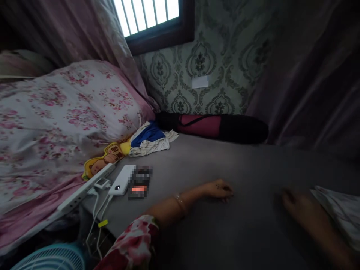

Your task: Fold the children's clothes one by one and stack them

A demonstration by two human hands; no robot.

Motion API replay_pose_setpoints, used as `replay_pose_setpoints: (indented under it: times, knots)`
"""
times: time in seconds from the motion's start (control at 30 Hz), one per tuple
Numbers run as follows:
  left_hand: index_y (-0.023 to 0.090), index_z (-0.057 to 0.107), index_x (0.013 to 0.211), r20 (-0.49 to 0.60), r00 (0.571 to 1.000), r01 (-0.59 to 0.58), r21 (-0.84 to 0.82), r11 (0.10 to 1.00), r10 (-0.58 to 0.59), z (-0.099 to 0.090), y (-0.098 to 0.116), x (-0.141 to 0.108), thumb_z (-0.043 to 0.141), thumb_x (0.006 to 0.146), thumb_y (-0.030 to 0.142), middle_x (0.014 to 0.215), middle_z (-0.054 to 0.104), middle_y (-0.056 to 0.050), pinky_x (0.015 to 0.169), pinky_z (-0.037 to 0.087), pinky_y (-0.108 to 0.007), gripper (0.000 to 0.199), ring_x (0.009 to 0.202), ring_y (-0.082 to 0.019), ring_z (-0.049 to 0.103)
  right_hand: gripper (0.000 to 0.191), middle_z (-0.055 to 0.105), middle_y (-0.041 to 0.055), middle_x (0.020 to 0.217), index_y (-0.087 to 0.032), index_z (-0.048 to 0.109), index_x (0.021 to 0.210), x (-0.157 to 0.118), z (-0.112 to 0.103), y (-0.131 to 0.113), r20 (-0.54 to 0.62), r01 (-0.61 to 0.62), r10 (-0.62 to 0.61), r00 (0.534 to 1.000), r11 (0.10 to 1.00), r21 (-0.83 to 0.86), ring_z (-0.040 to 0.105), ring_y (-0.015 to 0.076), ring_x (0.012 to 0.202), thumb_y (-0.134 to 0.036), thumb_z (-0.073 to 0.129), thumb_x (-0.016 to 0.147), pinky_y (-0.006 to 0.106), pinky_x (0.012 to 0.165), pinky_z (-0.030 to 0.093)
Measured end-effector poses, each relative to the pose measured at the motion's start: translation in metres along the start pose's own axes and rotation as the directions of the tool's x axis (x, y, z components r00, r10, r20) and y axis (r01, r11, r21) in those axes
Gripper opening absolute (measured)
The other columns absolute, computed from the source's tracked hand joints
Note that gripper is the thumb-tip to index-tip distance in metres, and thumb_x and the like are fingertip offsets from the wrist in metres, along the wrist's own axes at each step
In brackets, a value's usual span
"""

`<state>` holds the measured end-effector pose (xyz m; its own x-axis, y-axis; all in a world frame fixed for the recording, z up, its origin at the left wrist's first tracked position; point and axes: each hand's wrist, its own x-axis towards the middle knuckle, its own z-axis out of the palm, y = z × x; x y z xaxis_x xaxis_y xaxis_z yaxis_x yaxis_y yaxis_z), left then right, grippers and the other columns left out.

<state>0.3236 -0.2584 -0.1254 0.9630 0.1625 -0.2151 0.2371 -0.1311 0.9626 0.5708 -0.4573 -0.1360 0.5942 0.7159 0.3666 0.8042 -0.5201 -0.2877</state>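
My left hand (pixel 219 189) rests low over the grey bed sheet (pixel 222 161), its fingers loosely bent and a little apart, with nothing visible in them. Beyond a clear bracelet (pixel 180 202), that forearm runs into a red-and-white floral sleeve (pixel 135 240). On the right, my right hand (pixel 296 204) is smeared by motion above the same sheet, and its fingers cannot be made out. Close beside that hand lies a pale patterned folded cloth (pixel 341 212), partly behind my forearm.
Left of my arm lie a white power bank (pixel 122 180), a blurred-out dark item (pixel 140 183) and a power strip (pixel 84 189) with cables. Crumpled cloth (pixel 152 140) and a black-and-pink long bag (pixel 202 125) lie farther back. A blue fan (pixel 53 258) stands at lower left.
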Motion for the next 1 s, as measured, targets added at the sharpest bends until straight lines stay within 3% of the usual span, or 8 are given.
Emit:
replay_pose_setpoints:
  times: [0.1,0.23,0.37,0.5,0.6,0.73,0.9,1.0]
  knots:
    - [0.014,0.062,0.081,-0.044,0.999,-0.005,0.097,0.995,0.009,-0.026,-0.005,-0.025,0.063,0.085,0.026,0.062,0.056,0.002,0.054,0.043,-0.020,0.013,0.050,-0.007,0.053,0.035,0.073,0.0156,0.088,-0.024,0.069,0.081,0.005,0.025,-0.042,0.138,0.053,-0.068,0.988,0.993,0.109,0.069,0.0325,0.081,-0.037,0.036,0.081,0.043,0.071,0.051]
    - [0.014,0.062,0.082,-0.165,0.986,0.031,0.214,0.976,0.005,-0.063,-0.008,-0.057,0.054,0.085,0.018,0.060,0.055,0.003,0.051,0.040,-0.017,0.009,0.051,-0.007,0.053,0.036,0.074,0.0113,0.093,-0.023,0.071,0.088,0.009,0.053,-0.088,0.211,0.116,-0.167,0.963,0.965,0.236,0.070,0.0303,0.087,-0.038,0.039,0.081,0.041,0.076,0.053]
    - [0.013,0.062,0.080,-0.411,0.912,0.087,0.204,0.975,0.005,-0.108,-0.006,-0.094,0.054,0.083,0.017,0.062,0.057,0.003,0.051,0.040,-0.016,0.009,0.052,-0.007,0.054,0.034,0.074,0.0084,0.095,-0.024,0.072,0.094,0.011,0.075,-0.127,0.240,0.181,-0.284,0.928,0.909,0.376,0.070,0.0265,0.088,-0.035,0.042,0.083,0.038,0.078,0.053]
    - [0.013,0.061,0.078,-0.704,0.706,0.223,0.117,0.968,-0.078,-0.156,-0.006,-0.132,0.054,0.082,0.017,0.062,0.060,0.002,0.050,0.041,-0.015,0.010,0.051,-0.007,0.054,0.034,0.074,0.0085,0.100,-0.023,0.071,0.098,0.014,0.087,-0.163,0.259,0.222,-0.366,0.894,0.863,0.453,0.069,0.0248,0.092,-0.032,0.042,0.083,0.037,0.083,0.052]
    - [0.012,0.061,0.080,-0.822,0.564,0.268,0.084,0.960,-0.086,-0.188,-0.010,-0.157,0.052,0.084,0.019,0.064,0.061,0.000,0.048,0.040,-0.015,0.012,0.050,-0.007,0.055,0.034,0.074,0.0083,0.100,-0.022,0.070,0.100,0.017,0.092,-0.185,0.298,0.220,-0.397,0.868,0.846,0.486,0.070,0.0246,0.092,-0.033,0.042,0.083,0.037,0.084,0.052]
    - [0.010,0.062,0.083,-0.922,0.381,0.333,0.073,0.940,-0.064,-0.225,-0.018,-0.190,0.050,0.086,0.018,0.069,0.066,-0.004,0.050,0.043,-0.017,0.015,0.054,-0.009,0.059,0.033,0.075,0.0080,0.093,-0.023,0.070,0.096,0.023,0.094,-0.203,0.307,0.204,-0.406,0.861,0.828,0.522,0.071,0.0237,0.085,-0.033,0.044,0.080,0.036,0.077,0.054]
    - [0.010,0.067,0.097,-0.987,0.160,0.472,0.105,0.875,0.032,-0.266,-0.026,-0.229,0.049,0.087,0.019,0.080,0.071,-0.007,0.062,0.049,-0.022,0.023,0.071,-0.015,0.065,0.034,0.074,0.0070,0.076,-0.023,0.069,0.088,0.023,0.092,-0.207,0.305,0.129,-0.361,0.881,0.805,0.579,0.070,0.0232,0.069,-0.040,0.043,0.077,0.034,0.065,0.054]
    - [0.010,0.068,0.104,-0.990,0.069,0.584,0.141,0.799,0.124,-0.288,-0.027,-0.249,0.048,0.085,0.016,0.096,0.072,-0.009,0.077,0.050,-0.026,0.028,0.090,-0.018,0.065,0.036,0.073,0.0066,0.077,-0.024,0.068,0.088,0.018,0.092,-0.205,0.283,0.095,-0.324,0.903,0.793,0.602,0.069,0.0234,0.068,-0.047,0.042,0.078,0.034,0.064,0.053]
